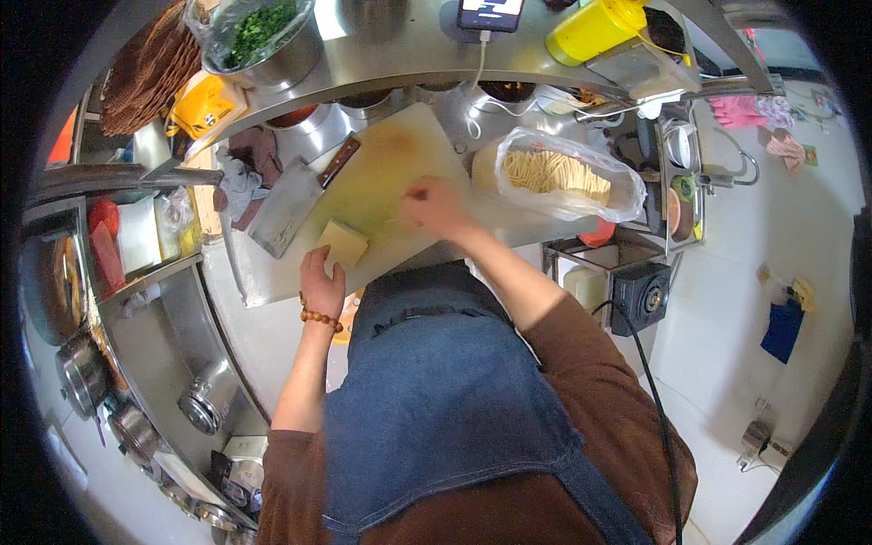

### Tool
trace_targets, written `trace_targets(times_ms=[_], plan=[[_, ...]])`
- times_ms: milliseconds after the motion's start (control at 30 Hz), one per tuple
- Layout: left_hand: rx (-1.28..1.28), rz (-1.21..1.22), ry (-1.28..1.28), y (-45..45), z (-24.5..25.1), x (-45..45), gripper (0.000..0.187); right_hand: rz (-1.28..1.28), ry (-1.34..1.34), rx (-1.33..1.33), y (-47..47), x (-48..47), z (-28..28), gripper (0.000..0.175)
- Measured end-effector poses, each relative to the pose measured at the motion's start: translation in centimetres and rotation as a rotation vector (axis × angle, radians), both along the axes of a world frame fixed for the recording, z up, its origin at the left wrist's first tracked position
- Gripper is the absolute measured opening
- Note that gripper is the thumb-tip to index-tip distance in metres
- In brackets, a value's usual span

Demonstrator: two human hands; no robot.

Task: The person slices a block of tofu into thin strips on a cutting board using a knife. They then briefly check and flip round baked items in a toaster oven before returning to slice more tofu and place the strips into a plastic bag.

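Note:
A large pale cutting board with a yellowish stain lies before me. At its near left part is a square, pale yellow block, perhaps a stack of thin sheets. My left hand is at the block's near left corner, its fingers somewhat apart. Over the middle of the board is my right hand, blurred, its fingers curled; whether it holds anything cannot be made out. A cleaver with a brown riveted wooden handle rests on the board's left side, beyond the block. Right of the board, noodles fill a container lined with clear plastic.
A steel shelf crosses the far side, bearing a pot of chopped greens, a phone on a cable and a yellow squeeze bottle. Crumpled cloths lie left of the cleaver. Several metal containers stand beneath the shelf.

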State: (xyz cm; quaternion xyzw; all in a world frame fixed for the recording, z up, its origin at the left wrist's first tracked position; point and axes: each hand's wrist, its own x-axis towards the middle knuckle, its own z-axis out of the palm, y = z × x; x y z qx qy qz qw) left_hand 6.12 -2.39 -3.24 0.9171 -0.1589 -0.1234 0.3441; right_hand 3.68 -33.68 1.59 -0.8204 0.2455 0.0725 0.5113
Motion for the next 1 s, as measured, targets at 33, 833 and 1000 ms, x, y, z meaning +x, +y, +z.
trace_targets(times_ms=[33,833,1000], plan=[[0.001,-0.039,-0.044,-0.4,-0.1,-0.1,0.040,-0.060,-0.090,0.070,-2.8,-2.0,2.2,0.022],[-0.068,-0.092,-0.343,-2.4,-4.3,-1.0,0.033,-0.134,-0.846,-0.884,-14.3,10.4,25.6,0.055],[-0.126,-0.084,-0.402,-2.4,-4.5,-0.9,0.033,0.118,-0.448,-1.031,-17.7,15.7,28.0,0.064]])
